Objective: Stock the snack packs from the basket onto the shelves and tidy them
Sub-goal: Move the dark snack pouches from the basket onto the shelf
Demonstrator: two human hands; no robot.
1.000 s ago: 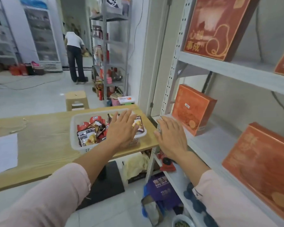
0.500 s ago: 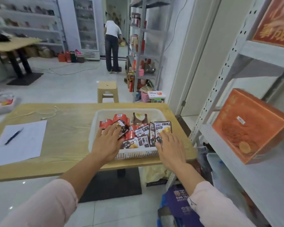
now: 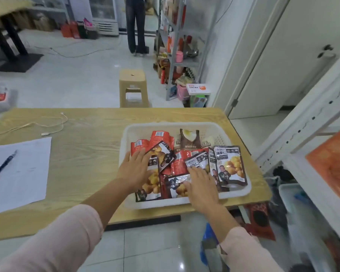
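My pink sleeves reach forward and both hands lie in the basket [image 3: 185, 202], which sits at the near right end of the wooden table [image 3: 82, 154]. My left hand [image 3: 133, 171] is flat, fingers straight and a little spread, resting palm down on the snack packs [image 3: 177, 163] at the basket's left side; it has hold of nothing. My right hand [image 3: 201, 185] is likewise flat with straight fingers, its tips on a black pack near the middle of the front edge, also closed round nothing. The packs lie loose and overlapping inside the basket. The clearest one, a black-and-yellow pack [image 3: 231, 165] at the right side, leans against the wall and bears large white characters that look like 油栗仁 above a picture of yellow kernels and a small printed figure. Farther back lie red packs [image 3: 159, 137] showing white barcode labels, too small to read, and a brown pack [image 3: 189, 141] with a white-and-yellow picture. To my left on the table are a sheet of paper [image 3: 18, 173] with a dark pen [image 3: 3, 164] on it, and beyond them a pale cable [image 3: 47, 126]. To my right stands the white shelf upright [image 3: 302, 124] with an orange box [image 3: 334, 163] on a shelf. Past the table stand a tan stool [image 3: 133, 87], a white box with orange print [image 3: 198, 89] I cannot read, and a person [image 3: 135, 26] in dark trousers.
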